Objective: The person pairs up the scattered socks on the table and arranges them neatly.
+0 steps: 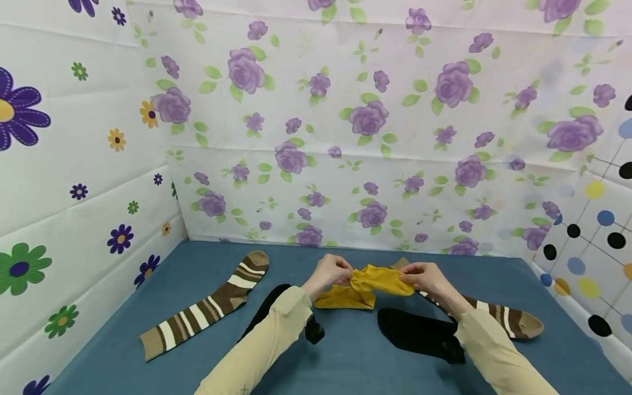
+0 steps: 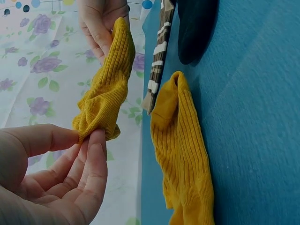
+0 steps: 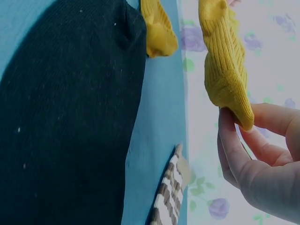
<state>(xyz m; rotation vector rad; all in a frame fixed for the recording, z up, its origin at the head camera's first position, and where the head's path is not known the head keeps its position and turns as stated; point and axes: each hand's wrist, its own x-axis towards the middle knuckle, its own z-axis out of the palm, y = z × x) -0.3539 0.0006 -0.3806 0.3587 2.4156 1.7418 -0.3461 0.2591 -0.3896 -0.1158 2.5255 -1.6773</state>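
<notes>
A ribbed yellow sock (image 1: 387, 280) is stretched between both hands, lifted off the blue table. My left hand (image 2: 61, 178) pinches one end between thumb and fingers. The other end is pinched by my right hand (image 3: 267, 154). Below it, a second yellow sock (image 2: 185, 154) lies on the table, apart from the hands. One black sock (image 1: 415, 332) lies near my right forearm; another black sock (image 1: 266, 310) is partly hidden under my left forearm.
A striped brown sock (image 1: 207, 310) lies at the left of the blue table (image 1: 355, 362). Another striped sock (image 1: 513, 318) lies at the right, partly covered by my right hand and arm. Flowered cloth walls (image 1: 316, 109) stand at the back and sides.
</notes>
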